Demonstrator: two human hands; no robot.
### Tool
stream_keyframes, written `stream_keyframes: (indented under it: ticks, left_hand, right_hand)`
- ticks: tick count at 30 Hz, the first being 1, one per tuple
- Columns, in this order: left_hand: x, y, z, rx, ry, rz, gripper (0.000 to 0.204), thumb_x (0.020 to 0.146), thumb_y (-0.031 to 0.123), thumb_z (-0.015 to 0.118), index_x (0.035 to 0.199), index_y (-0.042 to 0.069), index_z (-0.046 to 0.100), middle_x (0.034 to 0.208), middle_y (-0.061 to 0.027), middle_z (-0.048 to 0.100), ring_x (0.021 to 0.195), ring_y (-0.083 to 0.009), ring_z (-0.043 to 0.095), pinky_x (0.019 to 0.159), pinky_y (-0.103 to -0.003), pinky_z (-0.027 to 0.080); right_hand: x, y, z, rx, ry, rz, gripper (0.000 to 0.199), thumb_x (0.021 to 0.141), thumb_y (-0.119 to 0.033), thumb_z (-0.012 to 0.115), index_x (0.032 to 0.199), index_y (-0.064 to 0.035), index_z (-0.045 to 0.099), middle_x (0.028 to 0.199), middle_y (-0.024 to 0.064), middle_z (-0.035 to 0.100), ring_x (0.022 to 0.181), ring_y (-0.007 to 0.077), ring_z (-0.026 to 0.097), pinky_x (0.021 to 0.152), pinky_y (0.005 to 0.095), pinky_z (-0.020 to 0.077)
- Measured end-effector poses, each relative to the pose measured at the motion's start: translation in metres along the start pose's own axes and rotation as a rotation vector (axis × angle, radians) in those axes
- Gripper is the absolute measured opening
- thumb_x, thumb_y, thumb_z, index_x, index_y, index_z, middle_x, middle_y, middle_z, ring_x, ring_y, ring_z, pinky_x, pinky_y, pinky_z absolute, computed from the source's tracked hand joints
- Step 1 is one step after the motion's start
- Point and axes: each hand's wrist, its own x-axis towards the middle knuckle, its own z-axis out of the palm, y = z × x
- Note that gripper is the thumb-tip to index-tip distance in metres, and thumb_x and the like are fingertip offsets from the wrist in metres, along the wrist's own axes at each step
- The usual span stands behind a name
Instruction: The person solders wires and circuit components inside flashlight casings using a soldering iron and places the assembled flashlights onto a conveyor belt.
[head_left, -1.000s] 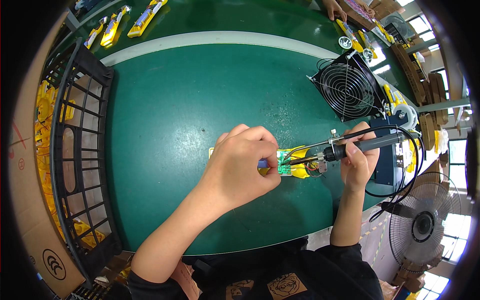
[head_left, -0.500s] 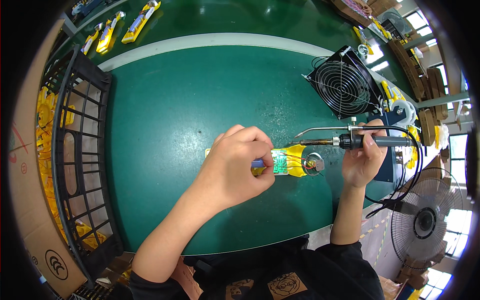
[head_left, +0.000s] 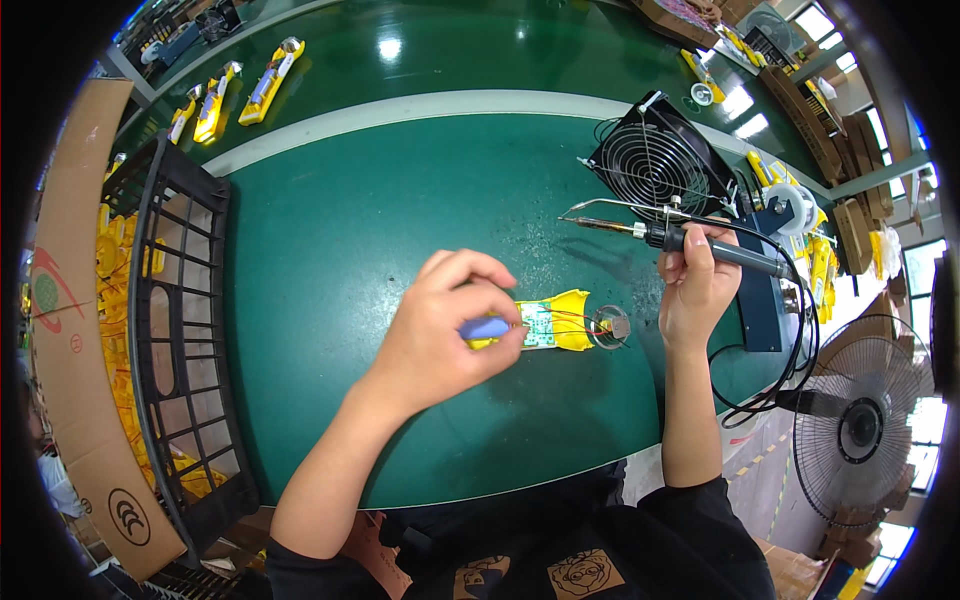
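Observation:
My left hand (head_left: 440, 325) is over a yellow housing (head_left: 570, 318) that lies on the bench, its thumb and fingers closed in a pinch at the near end of a green circuit board (head_left: 538, 325). What the fingertips hold is hidden. A blue cylindrical cell (head_left: 486, 328) shows through the gap of the fingers. Thin wires run from the board to a round clear lamp head (head_left: 610, 326) at the right. My right hand (head_left: 697, 275) is closed round a soldering iron (head_left: 690, 243) with a thin curved metal tube fixed along it. The iron's tip points left, apart from the board.
A black fan (head_left: 660, 160) stands at the back right, beside a solder reel (head_left: 792, 210) and blue box (head_left: 760, 305). Black cables (head_left: 775, 395) hang off the right. A black crate (head_left: 185, 350) of yellow parts borders the left. Yellow units (head_left: 270, 82) lie beyond the bench's pale rim.
My right hand has lifted the soldering iron up and away from the circuit board, its tip now farther off. My left hand stays pinched over the housing. The whole view has shifted slightly.

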Motion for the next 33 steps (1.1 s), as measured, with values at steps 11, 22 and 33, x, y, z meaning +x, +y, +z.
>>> stream_keyframes:
  ticks: [11,22,33]
  left_hand:
    - [-0.016,-0.023,-0.099,-0.68,-0.855,-0.782,0.03,0.084,0.006,0.042,0.113,0.006,0.033,0.089,-0.0128,0.06,0.077,-0.0109,0.057,0.067,-0.021,0.045]
    - [-0.009,-0.015,-0.081,-0.686,-0.657,-0.666,0.026,0.087,0.015,0.041,0.107,0.002,0.054,0.077,-0.0018,0.059,0.063,-0.0043,0.05,0.057,-0.015,0.04]
    - [-0.007,-0.025,-0.029,-0.804,0.281,-0.552,0.017,0.076,0.004,0.06,0.089,0.0,0.051,0.078,-0.006,0.057,0.067,-0.0096,0.053,0.064,-0.022,0.044]
  right_hand:
    - [0.006,0.008,-0.002,0.041,0.038,-0.009,0.016,0.078,-0.012,0.056,0.079,0.0,0.046,0.055,0.0035,0.047,0.043,0.0068,0.041,0.038,0.0187,0.0313]
    - [0.007,0.01,-0.001,0.013,0.048,-0.005,0.016,0.079,-0.012,0.055,0.08,-0.0004,0.045,0.054,0.0037,0.047,0.042,0.0069,0.04,0.038,0.0184,0.0306]
    - [0.005,0.007,-0.001,0.0,0.04,0.002,0.017,0.079,-0.014,0.056,0.079,-0.0013,0.046,0.055,0.0033,0.046,0.043,0.0068,0.04,0.039,0.0182,0.0302]
